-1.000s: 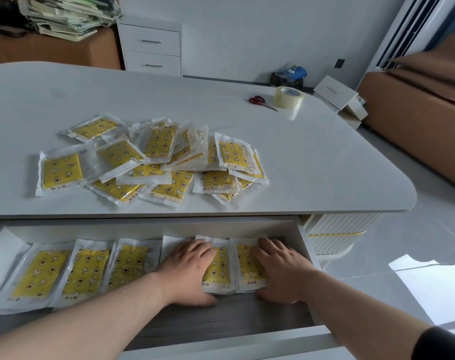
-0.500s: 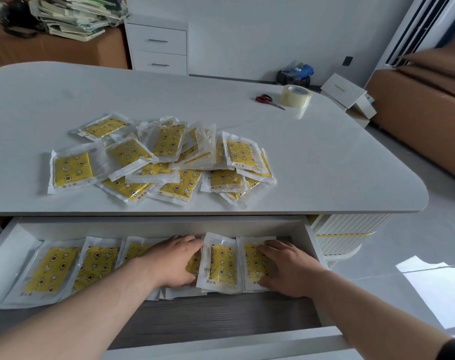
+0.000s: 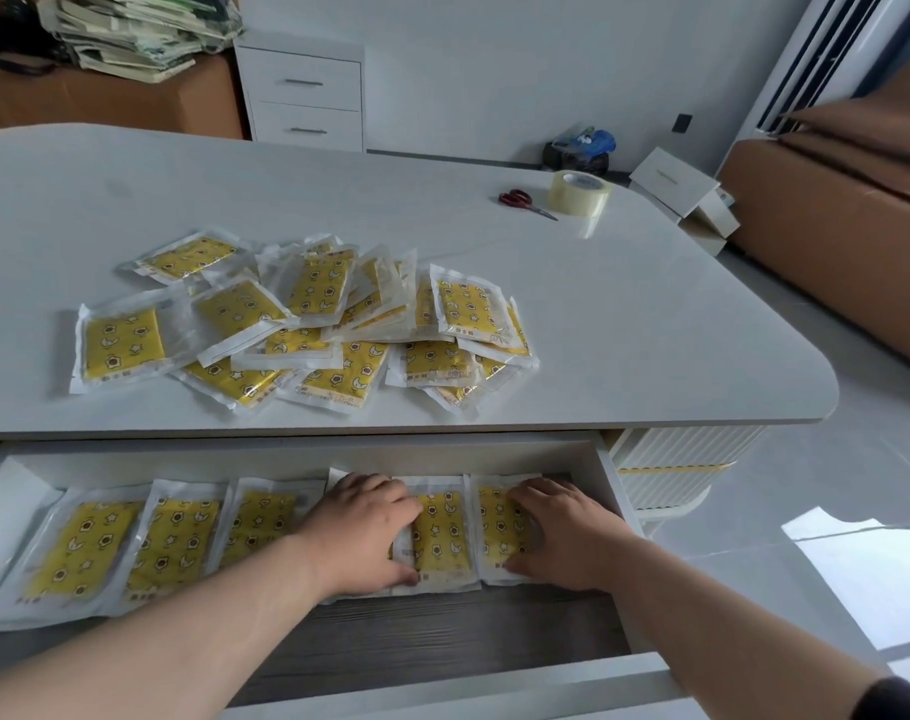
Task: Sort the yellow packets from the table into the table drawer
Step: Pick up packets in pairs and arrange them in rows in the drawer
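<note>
Yellow star-printed plastic packets (image 3: 437, 532) rowed in white drawer (image 3: 286, 462).
Left hand (image 3: 359, 532) and right hand (image 3: 562, 535) press flat on the rightmost packets, gripping nothing.

Yellow packets (image 3: 315, 291) printed with stars and moons, white table (image 3: 650, 314), grey wood-grain drawer (image 3: 442, 631), red-handled scissors (image 3: 518, 199)

The left hand (image 3: 359, 532) covers most of one packet (image 3: 338, 476); the drawer (image 3: 286, 456) runs off the left edge.

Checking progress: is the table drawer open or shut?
Open: drawer pulled out under the table, with packets, left hand and right hand inside.
</note>
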{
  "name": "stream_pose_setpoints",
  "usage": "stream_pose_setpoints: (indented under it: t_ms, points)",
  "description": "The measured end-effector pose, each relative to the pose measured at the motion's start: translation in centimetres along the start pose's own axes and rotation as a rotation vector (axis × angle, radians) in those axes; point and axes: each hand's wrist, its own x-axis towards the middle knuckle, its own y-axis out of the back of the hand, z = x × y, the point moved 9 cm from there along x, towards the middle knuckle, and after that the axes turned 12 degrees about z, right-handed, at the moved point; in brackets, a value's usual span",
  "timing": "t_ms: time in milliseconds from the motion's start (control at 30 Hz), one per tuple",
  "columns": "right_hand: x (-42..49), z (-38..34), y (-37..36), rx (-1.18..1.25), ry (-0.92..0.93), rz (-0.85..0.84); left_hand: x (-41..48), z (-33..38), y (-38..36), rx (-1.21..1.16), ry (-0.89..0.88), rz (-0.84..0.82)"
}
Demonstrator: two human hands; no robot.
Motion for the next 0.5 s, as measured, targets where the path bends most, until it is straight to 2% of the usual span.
stream_pose_setpoints:
  t_ms: [233,367,500]
  points:
    - [0.1,0.0,-0.1,0.009,0.001,0.002,-0.1,-0.4,0.0,-0.072,0.04,-0.033]
    - [0.1,0.1,-0.1,0.015,-0.001,0.011,-0.2,-2.2,0.5,0.031,0.081,-0.032]
    - [0.1,0.0,-0.1,0.012,0.004,0.01,-0.4,-3.1,0.1,-0.008,0.114,-0.096]
